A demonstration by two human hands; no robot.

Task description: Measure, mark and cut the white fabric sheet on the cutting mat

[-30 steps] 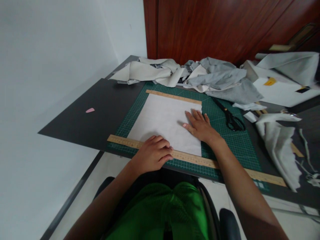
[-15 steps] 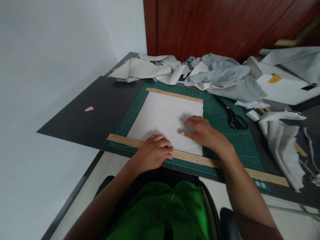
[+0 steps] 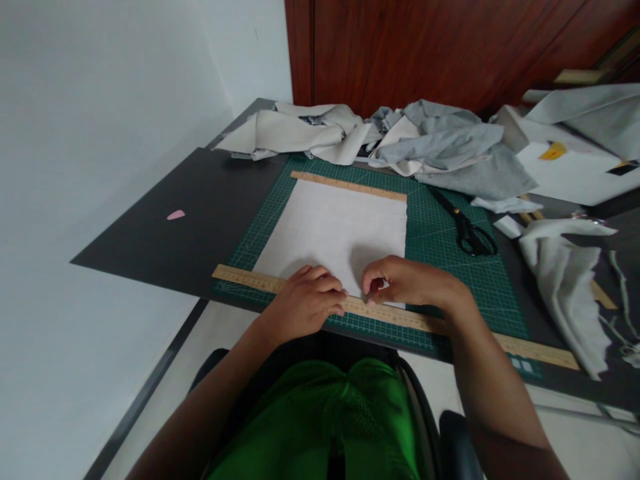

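A long wooden ruler [image 3: 420, 321] lies across the near edge of a pale cloth [image 3: 345, 227], which is spread flat on a green cutting mat [image 3: 435, 260]. My left hand [image 3: 310, 298] is closed over the ruler, fingers bent onto its far edge and the thumb at its near side. Just to the right, my right hand [image 3: 400, 281] has curled fingers and a thumb brought down at the ruler's far edge, over the cloth. What its fingertips pinch, if anything, is hidden. A second wooden ruler [image 3: 347, 186] borders the cloth's far edge.
Black scissors [image 3: 470, 233] rest on the mat's right side. Crumpled grey fabric [image 3: 445, 147] and off-white fabric [image 3: 300, 133] line the back, beside a white box [image 3: 565, 167]. A cloth scrap [image 3: 565, 280] lies at right. A small pink piece [image 3: 176, 215] is on the dark table [image 3: 150, 233].
My right hand has come down toward me from above the cloth to the ruler's far edge, its fingers curling in. My left hand stays on the ruler.
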